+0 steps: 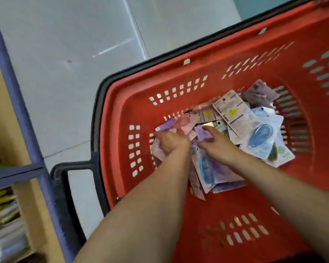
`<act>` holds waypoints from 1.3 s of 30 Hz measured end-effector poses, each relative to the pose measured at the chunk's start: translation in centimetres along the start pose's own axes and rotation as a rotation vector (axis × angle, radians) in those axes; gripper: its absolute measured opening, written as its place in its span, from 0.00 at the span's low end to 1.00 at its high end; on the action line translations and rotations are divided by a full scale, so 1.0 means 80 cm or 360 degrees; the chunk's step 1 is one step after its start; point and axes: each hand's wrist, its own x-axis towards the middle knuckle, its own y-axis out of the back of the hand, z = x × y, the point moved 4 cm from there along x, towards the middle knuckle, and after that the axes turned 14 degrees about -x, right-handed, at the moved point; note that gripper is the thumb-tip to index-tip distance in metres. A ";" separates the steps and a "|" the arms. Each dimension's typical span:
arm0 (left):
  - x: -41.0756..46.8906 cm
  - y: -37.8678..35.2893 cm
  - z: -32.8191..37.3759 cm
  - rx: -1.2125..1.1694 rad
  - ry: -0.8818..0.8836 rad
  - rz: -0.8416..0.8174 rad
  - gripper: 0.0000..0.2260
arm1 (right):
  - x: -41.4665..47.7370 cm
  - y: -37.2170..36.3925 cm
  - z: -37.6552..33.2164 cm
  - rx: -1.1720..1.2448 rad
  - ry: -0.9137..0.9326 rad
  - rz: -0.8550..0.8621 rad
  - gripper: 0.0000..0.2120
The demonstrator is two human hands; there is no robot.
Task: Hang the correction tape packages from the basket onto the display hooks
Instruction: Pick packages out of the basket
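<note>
A red plastic basket (pixel 226 73) with slotted walls sits on the floor and fills the right of the view. On its bottom lies a loose heap of correction tape packages (pixel 262 135) in pink, purple and blue, some face down. Both my arms reach into it. My left hand (pixel 171 142) is curled around a bunch of pink and purple packages (pixel 171 124) at the heap's left end. My right hand (pixel 217 143) rests on the heap beside it, fingers pinching a purple package (pixel 202 132). No display hooks are in view.
The basket's black handle (pixel 72 168) sticks out to the left over pale grey floor tiles (pixel 65 54). A blue metal shelf post (pixel 23 120) runs down the left edge, with a yellow shelf unit (pixel 6 215) holding blurred goods behind it.
</note>
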 end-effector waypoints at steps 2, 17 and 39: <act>0.009 -0.007 -0.005 -0.0162 0.0052 0.0071 0.21 | 0.026 -0.008 -0.003 0.0380 -0.0094 -0.0015 0.30; -0.063 0.011 0.021 0.0650 -0.0544 -0.0411 0.16 | -0.016 0.074 0.019 0.1142 -0.0149 0.0395 0.17; -0.123 0.038 0.019 0.1214 -0.1076 -0.0622 0.42 | -0.076 0.054 0.061 0.0983 -0.0235 0.0436 0.12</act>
